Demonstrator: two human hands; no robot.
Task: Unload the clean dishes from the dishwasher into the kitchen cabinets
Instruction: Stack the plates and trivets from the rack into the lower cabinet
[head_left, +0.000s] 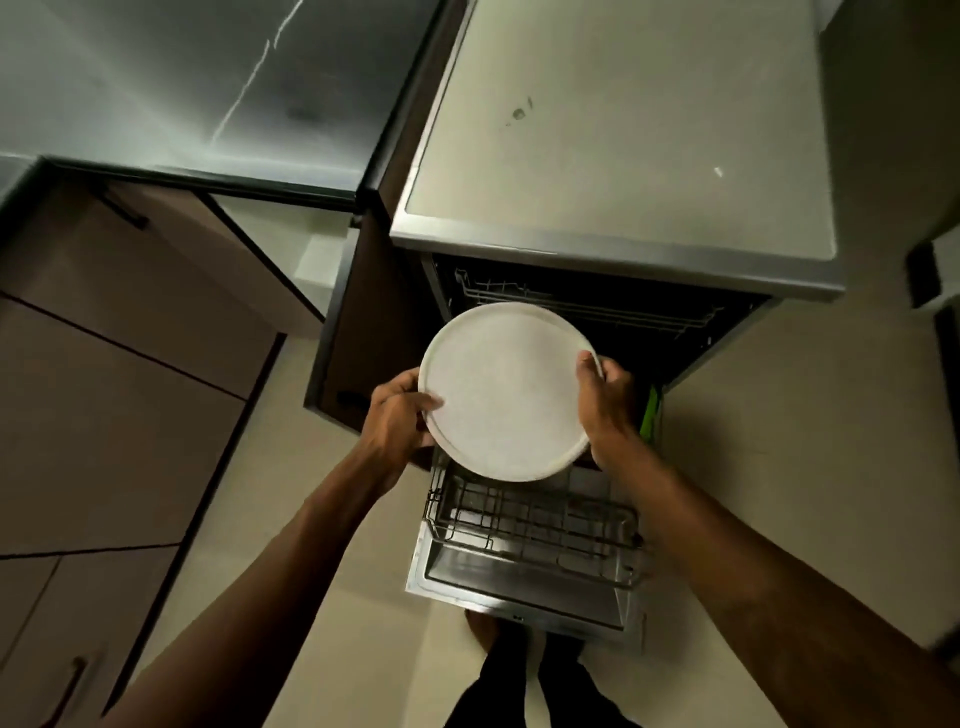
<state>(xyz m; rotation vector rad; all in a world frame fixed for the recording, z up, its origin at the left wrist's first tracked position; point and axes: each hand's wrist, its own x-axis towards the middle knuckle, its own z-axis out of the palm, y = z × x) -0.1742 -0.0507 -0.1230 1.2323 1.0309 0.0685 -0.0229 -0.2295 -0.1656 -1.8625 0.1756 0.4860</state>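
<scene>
Forearms (291, 561) reach to the plate (506, 389), held level above the rack (530, 519). Left hand (400, 410) and right hand (610, 405) each have a grip clamped on opposite rims, thumbs on top. Best to lift it clear of the rack without tilting, then swing toward the cabinet (358, 322) left of the rack.

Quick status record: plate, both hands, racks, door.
plate: white, held above the lower rack
left hand: grips plate's left rim, thumb on its face
right hand: grips plate's right rim
lower rack: pulled out over the door
door: folded down, open
upper rack: pushed in
next: probably carry plate to a cabinet
</scene>
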